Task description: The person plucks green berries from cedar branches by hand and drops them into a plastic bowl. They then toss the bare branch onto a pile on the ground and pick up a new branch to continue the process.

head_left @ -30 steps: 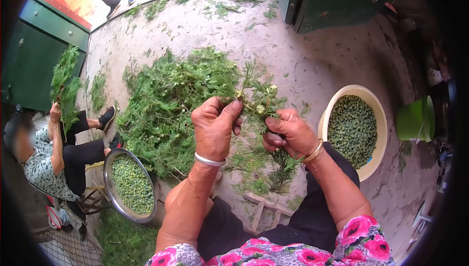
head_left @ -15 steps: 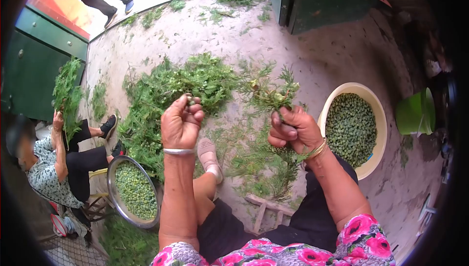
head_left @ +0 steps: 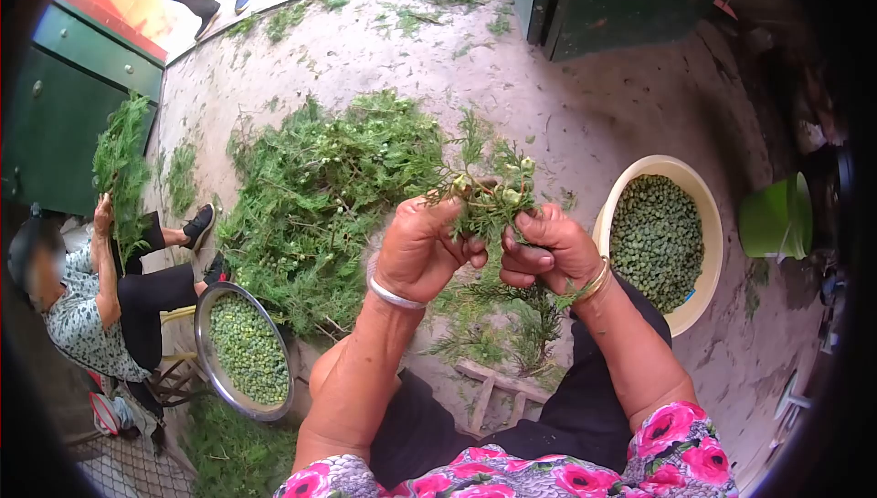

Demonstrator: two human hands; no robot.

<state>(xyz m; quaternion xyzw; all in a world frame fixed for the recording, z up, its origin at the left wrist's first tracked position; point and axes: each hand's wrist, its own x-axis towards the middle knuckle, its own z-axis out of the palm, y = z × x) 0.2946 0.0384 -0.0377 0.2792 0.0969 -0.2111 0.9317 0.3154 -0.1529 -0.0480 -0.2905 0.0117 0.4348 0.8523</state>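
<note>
Compared with half a second ago, the left hand has come across toward the right hand and now meets the green sprig, from which it was apart. Taking the cream tub as landmark, the sprig is held up to its left, well apart from it. Its leafy tips point away from the wearer, fanning up and leaning left from the right hand; foliage spreads so much that the long axis is only roughly that way — a few pale green cones show among the leaves.

Right-hand fingers are curled, thumb pressed against the forefinger on the sprig's near end. Left-hand fingers are bent in and narrow at its left side; whether they grip a cone, I cannot tell. Well left of the tub lies the branch pile, and farther left the metal basin.
</note>
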